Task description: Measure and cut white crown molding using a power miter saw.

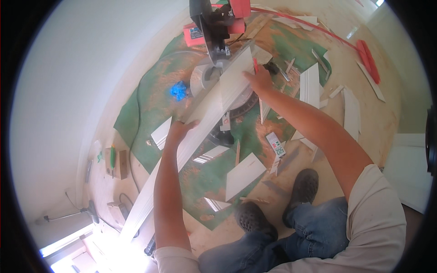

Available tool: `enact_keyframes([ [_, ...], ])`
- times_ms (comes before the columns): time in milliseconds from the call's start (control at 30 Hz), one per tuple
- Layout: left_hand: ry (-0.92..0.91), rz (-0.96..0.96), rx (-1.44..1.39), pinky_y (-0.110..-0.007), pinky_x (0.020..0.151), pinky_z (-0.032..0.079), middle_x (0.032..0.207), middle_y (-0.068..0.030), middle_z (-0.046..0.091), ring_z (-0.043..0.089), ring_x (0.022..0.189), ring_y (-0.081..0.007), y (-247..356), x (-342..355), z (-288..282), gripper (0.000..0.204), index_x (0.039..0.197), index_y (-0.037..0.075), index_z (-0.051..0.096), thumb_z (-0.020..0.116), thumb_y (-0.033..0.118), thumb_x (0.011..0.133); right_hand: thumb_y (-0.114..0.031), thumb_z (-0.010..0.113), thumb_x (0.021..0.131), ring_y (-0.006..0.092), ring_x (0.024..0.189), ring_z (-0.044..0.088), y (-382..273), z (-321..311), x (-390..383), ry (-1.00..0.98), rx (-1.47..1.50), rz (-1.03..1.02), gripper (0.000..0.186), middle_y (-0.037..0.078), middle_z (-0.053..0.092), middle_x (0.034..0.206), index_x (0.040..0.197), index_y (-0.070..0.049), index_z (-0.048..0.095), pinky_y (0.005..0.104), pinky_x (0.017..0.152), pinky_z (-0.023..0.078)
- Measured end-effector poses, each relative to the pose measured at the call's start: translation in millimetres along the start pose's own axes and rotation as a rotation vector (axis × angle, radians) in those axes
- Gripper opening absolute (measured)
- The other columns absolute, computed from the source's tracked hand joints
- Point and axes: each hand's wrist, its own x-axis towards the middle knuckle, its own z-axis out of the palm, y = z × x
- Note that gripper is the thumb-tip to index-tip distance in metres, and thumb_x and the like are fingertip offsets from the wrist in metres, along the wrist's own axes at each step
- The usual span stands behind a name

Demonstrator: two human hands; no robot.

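A long white moulding board [207,111] lies slantwise across the mitre saw's round base [248,98], running from the far middle to the near left. My left hand [181,131] grips its near-left edge, thumb on top. At the far end my right hand [259,81] is closed at the board's right edge, thumb on its face. A slim red stick, perhaps a pencil [256,65], pokes up from the right fingers. Beyond the board stands the raised red and black head of the mitre saw [214,27].
White offcuts [246,175] and sawdust lie over a green sheet [150,136] on the floor. A crumpled blue thing [178,90] sits left of the saw. A small box [275,144] lies near my shoes [304,189]. A red hose [314,27] runs along the far right.
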Motion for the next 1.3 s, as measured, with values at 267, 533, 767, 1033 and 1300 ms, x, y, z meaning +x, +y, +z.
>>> enact_keyframes([
  [267, 0.036, -0.037, 0.040, -0.038, 0.086, 0.048, 0.101, -0.0194, 0.071, 0.066, 0.094, -0.0305, -1, 3, 5, 0.074, 0.100, -0.005, 0.072, 0.078, 0.062, 0.069, -0.040, 0.077, 0.078, 0.0371, 0.096, 0.065, 7, -14, 6, 0.035, -0.040, 0.054, 0.052, 0.022, 0.067, 0.098, 0.101, 0.004, 0.062, 0.0441, 0.083, 0.050],
  [533, 0.000, -0.014, -0.098, -0.034, 0.084, 0.047, 0.095, -0.0148, 0.071, 0.064, 0.088, -0.0220, -27, -1, 4, 0.065, 0.097, -0.005, 0.072, 0.078, 0.055, 0.074, -0.026, 0.074, 0.087, 0.0104, 0.054, 0.043, 10, -127, -18, -0.132, 0.557, 0.222, 0.023, -0.001, 0.052, 0.070, 0.089, -0.006, 0.063, 0.0284, 0.046, 0.032],
  [767, 0.007, -0.075, 0.103, -0.035, 0.085, 0.046, 0.093, -0.0145, 0.071, 0.063, 0.088, -0.0235, 0, 13, 3, 0.065, 0.094, -0.006, 0.072, 0.078, 0.055, 0.075, -0.026, 0.072, 0.087, 0.0048, 0.051, 0.039, 181, -307, -68, 0.032, 0.410, 0.410, 0.019, -0.003, 0.052, 0.070, 0.090, -0.009, 0.064, 0.0239, 0.042, 0.025],
  [1033, 0.036, -0.048, -0.045, -0.035, 0.087, 0.045, 0.092, -0.0146, 0.070, 0.063, 0.088, -0.0228, -1, -4, 3, 0.068, 0.095, -0.010, 0.070, 0.078, 0.054, 0.076, -0.029, 0.068, 0.088, 0.0107, 0.067, 0.051, 225, -405, -96, 0.084, 0.014, 0.519, 0.024, -0.001, 0.059, 0.081, 0.103, -0.010, 0.068, 0.0297, 0.052, 0.040],
  [1300, 0.031, -0.084, 0.185, -0.038, 0.082, 0.049, 0.095, -0.0217, 0.072, 0.069, 0.091, -0.0325, -13, 19, 11, 0.083, 0.103, -0.008, 0.070, 0.073, 0.068, 0.070, -0.025, 0.066, 0.086, 0.0229, 0.073, 0.064, 311, -451, -81, 0.149, -0.887, 0.072, 0.024, 0.013, 0.067, 0.080, 0.094, -0.003, 0.069, 0.0382, 0.068, 0.049],
])
